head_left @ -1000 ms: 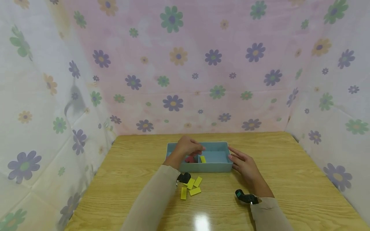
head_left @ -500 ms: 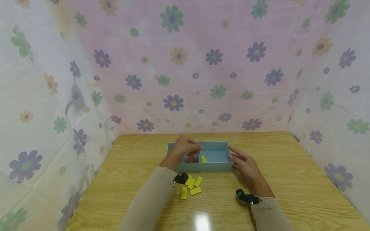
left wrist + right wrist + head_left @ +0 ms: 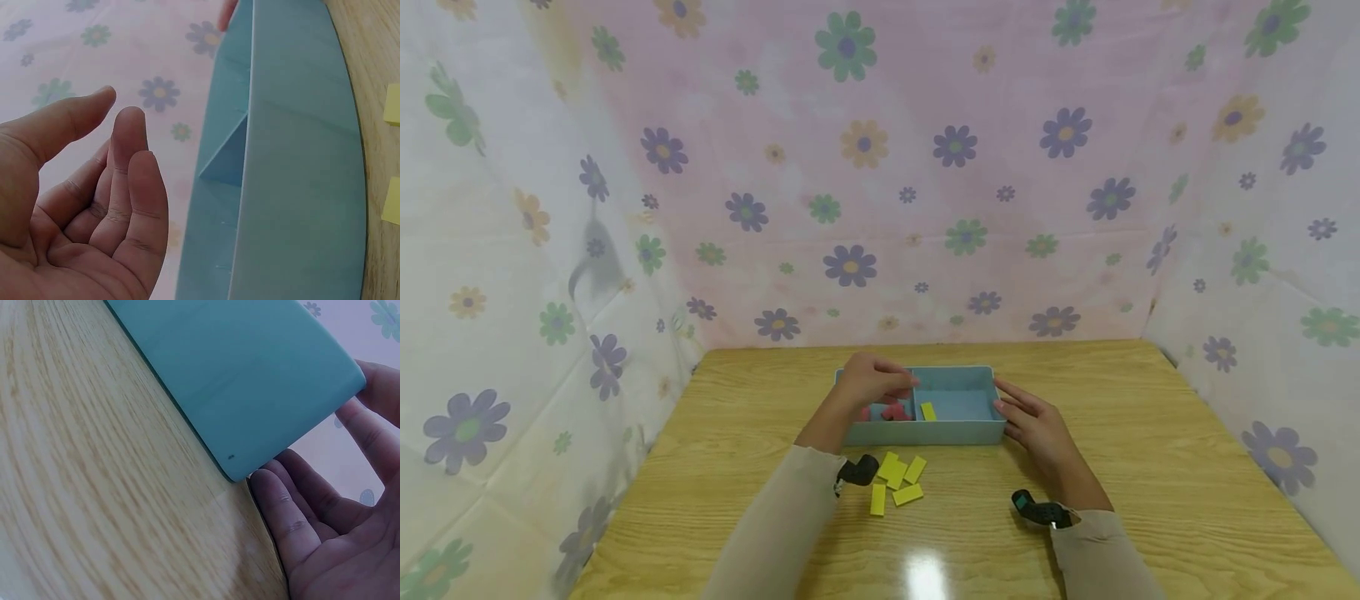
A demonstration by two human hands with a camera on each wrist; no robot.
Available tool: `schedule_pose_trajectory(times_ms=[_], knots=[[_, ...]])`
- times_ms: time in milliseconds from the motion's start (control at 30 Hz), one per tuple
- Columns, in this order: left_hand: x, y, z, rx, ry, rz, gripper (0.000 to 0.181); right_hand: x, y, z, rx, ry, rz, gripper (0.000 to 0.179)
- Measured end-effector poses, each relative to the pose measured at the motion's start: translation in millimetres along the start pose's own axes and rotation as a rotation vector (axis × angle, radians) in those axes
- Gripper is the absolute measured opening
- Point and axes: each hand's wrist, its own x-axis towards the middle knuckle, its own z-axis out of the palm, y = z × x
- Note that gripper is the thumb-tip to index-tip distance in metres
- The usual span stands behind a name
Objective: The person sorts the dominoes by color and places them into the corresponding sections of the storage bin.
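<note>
A light blue box (image 3: 955, 433) with a divider (image 3: 914, 398) stands on the table. One yellow block (image 3: 928, 412) is in its right compartment, and red pieces (image 3: 895, 412) lie in the left one. My left hand (image 3: 867, 382) hovers over the left compartment. In the left wrist view, that hand (image 3: 94, 206) has loosely bent fingers, a gap below the thumb, and nothing held. At the box's right end is my right hand (image 3: 1037, 425); the right wrist view shows its extended fingers (image 3: 284, 509) touching the end wall.
Several yellow blocks (image 3: 895, 477) lie in a loose cluster on the wooden table (image 3: 970, 533), in front of the box. Flowered cloth (image 3: 910, 167) encloses the table at the back and both sides. Each wrist wears a black camera strap (image 3: 1037, 510).
My left hand has drawn leftward over the box, uncovering the divider and more of the red pieces. The right hand stays at the box's end.
</note>
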Motion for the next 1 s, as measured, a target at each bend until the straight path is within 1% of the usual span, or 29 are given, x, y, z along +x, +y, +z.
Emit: schedule_pose_trajectory(times_ms=[233, 400, 500, 667, 800, 1000], knots=[[-15.0, -2.9, -4.6, -0.059, -0.022, 0.052, 0.021, 0.1, -1, 1, 0.008, 0.006, 0.006, 0.066], [-27.8, -5.3, -7.3, -0.058, -0.037, 0.066, 0.033, -0.1, 0, 0, -0.001, 0.0, 0.003, 0.066], [-35.9, -7.1, -9.1, -0.052, -0.038, 0.088, 0.034, 0.0, 0, 0, 0.002, 0.006, 0.007, 0.065], [-48.0, -13.1, -11.9, 0.014, -0.031, 0.135, 0.027, -0.7, -2, 0, 0.011, 0.012, 0.015, 0.065], [-56.5, -19.2, -14.2, 0.061, -0.021, 0.131, 0.022, -0.7, -2, 1, 0.011, 0.017, 0.01, 0.064], [-66.8, -28.8, -14.8, 0.082, -0.033, 0.118, 0.02, -1.1, -2, 2, -0.002, 0.017, 0.008, 0.064]])
